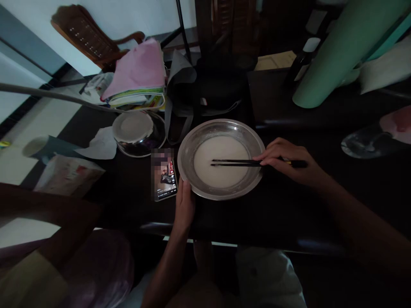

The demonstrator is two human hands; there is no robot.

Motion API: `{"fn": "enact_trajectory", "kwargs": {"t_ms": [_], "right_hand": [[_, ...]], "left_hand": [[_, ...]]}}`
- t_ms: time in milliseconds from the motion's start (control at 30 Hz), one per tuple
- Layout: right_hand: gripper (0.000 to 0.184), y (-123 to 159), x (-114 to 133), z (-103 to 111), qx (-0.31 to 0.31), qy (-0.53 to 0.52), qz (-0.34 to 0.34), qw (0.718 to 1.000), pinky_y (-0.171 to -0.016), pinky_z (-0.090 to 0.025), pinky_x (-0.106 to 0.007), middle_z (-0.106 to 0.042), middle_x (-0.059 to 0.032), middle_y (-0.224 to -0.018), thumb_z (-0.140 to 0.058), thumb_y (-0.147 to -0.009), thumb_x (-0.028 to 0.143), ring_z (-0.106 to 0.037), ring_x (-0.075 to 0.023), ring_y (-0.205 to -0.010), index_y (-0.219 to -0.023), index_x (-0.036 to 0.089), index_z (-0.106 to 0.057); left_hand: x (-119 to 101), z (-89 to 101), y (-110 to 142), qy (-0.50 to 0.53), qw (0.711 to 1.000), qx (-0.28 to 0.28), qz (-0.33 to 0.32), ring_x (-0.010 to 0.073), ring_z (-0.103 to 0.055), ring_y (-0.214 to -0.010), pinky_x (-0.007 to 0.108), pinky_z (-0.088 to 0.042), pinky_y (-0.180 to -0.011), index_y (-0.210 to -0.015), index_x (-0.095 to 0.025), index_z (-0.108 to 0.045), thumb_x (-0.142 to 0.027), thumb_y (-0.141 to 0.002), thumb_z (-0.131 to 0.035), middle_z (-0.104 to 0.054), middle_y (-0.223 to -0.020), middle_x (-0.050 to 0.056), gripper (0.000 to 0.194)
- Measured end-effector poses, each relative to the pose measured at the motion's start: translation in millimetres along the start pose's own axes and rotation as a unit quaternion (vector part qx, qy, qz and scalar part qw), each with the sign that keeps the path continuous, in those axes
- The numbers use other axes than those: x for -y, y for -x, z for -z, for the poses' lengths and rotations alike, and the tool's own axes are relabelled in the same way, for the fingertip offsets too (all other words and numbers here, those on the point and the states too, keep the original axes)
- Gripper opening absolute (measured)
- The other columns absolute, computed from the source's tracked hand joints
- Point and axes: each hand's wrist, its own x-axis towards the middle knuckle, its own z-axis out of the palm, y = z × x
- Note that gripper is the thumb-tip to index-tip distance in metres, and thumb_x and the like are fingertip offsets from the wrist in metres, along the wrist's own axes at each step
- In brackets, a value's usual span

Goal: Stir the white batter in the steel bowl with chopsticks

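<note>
A wide steel bowl (192,141) of pale white batter sits on the dark table in front of me. My right hand (289,162) is closed on a pair of black chopsticks (234,162), whose tips reach over the batter. My left hand (184,205) rests against the bowl's near left rim, fingers curled on its edge. A phone (165,179) with a lit screen lies just left of the bowl, beside my left hand.
A smaller steel bowl (138,132) stands at the left, with crumpled paper (99,145) beside it. Books under a pink cloth (138,72) lie behind. A green roll (337,55) leans at the back right. A wooden chair (86,34) stands at the far left.
</note>
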Motion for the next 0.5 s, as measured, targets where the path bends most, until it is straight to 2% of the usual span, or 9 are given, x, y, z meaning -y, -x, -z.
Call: {"fn": "enact_trajectory", "kwargs": {"t_ms": [133, 233, 300, 367, 433, 500], "right_hand": [[0.029, 2.6, -0.4, 8.7, -0.065, -0.017, -0.032, 0.997, -0.072, -0.056, -0.036, -0.081, -0.0026, -0.084, -0.063, -0.102, 0.027, -0.070, -0.0182, -0.079, -0.078, 0.026, -0.078], [0.031, 2.7, 0.8, 8.0, -0.025, -0.034, -0.025, 0.999, -0.070, -0.055, -0.035, -0.081, -0.0023, -0.082, -0.061, -0.103, 0.027, -0.070, -0.0178, -0.079, -0.077, 0.026, -0.077], [0.023, 0.9, 1.3, 3.2, 0.016, -0.026, -0.001, 1.000, -0.073, -0.057, -0.035, -0.083, -0.0009, -0.087, -0.065, -0.101, 0.026, -0.070, -0.0182, -0.083, -0.084, 0.028, -0.080], [0.014, -0.8, 1.0, -0.1, 0.023, -0.011, 0.012, 1.000, -0.078, -0.058, -0.036, -0.085, -0.0006, -0.092, -0.069, -0.097, 0.024, -0.072, -0.0188, -0.087, -0.092, 0.029, -0.081], [0.013, -0.9, -0.3, 1.5, -0.005, 0.004, 0.002, 1.000, -0.078, -0.058, -0.036, -0.084, -0.0015, -0.093, -0.070, -0.096, 0.024, -0.072, -0.0192, -0.087, -0.092, 0.028, -0.081], [0.021, 0.8, -1.5, 6.5, -0.048, 0.001, -0.023, 0.999, -0.074, -0.056, -0.036, -0.082, -0.0028, -0.088, -0.067, -0.098, 0.025, -0.072, -0.0189, -0.082, -0.083, 0.026, -0.080]], "left_hand": [[0.1, -0.4, 0.3, 0.015, 1.000, 0.002, -0.007, 0.0286, -0.039, -0.160, 0.043, -0.026, -0.134, -0.146, -0.022, -0.064, -0.052, -0.106, -0.047, -0.061, -0.158, 0.009, 0.053], [-0.2, -0.7, 0.8, 0.015, 1.000, 0.001, -0.005, 0.0296, -0.039, -0.160, 0.044, -0.025, -0.135, -0.144, -0.023, -0.066, -0.051, -0.105, -0.050, -0.062, -0.157, 0.009, 0.050], [0.1, -0.5, 1.0, 0.011, 1.000, -0.003, -0.005, 0.0302, -0.038, -0.160, 0.045, -0.024, -0.135, -0.143, -0.024, -0.067, -0.049, -0.105, -0.051, -0.063, -0.156, 0.009, 0.048], [1.9, -0.2, 0.9, 0.008, 1.000, -0.004, -0.002, 0.0310, -0.040, -0.159, 0.047, -0.025, -0.134, -0.142, -0.024, -0.067, -0.048, -0.105, -0.052, -0.063, -0.155, 0.009, 0.047], [5.1, 0.4, 0.8, 0.007, 1.000, -0.007, 0.002, 0.0324, -0.044, -0.156, 0.049, -0.028, -0.133, -0.140, -0.024, -0.068, -0.048, -0.105, -0.052, -0.064, -0.154, 0.010, 0.045], [9.1, 0.9, 0.6, 0.011, 1.000, -0.009, -0.004, 0.0337, -0.048, -0.154, 0.050, -0.029, -0.133, -0.137, -0.024, -0.070, -0.049, -0.104, -0.055, -0.064, -0.153, 0.010, 0.044]]}}
